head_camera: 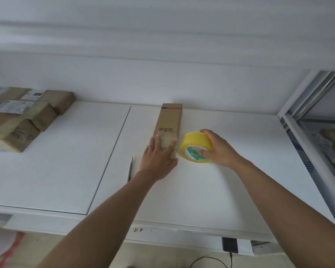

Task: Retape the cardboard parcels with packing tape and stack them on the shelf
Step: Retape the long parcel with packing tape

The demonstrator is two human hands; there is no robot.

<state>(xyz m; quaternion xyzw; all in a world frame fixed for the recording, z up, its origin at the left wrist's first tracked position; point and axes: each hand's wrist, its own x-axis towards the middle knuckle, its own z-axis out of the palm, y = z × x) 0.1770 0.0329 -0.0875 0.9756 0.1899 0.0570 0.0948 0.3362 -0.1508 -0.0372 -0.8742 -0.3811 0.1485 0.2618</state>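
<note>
While left hand [159,157] lies flat on long parcel [168,128], frame centre, right hand [217,149] grips tape roll [196,147]; taping underway, stacking pending; other parcels [21,117] upper left.

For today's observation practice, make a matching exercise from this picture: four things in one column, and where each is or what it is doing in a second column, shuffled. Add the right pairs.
Column one
1. long cardboard box
2. yellow tape roll
3. stacked brown parcels
4. left hand

Column two
A. piled at the far left of the white table
B. gripped by the right hand
C. pressed flat on the near end of the box
D. lying lengthwise mid-table, far end at the wall

Pairs: 1-D, 2-B, 3-A, 4-C
</note>
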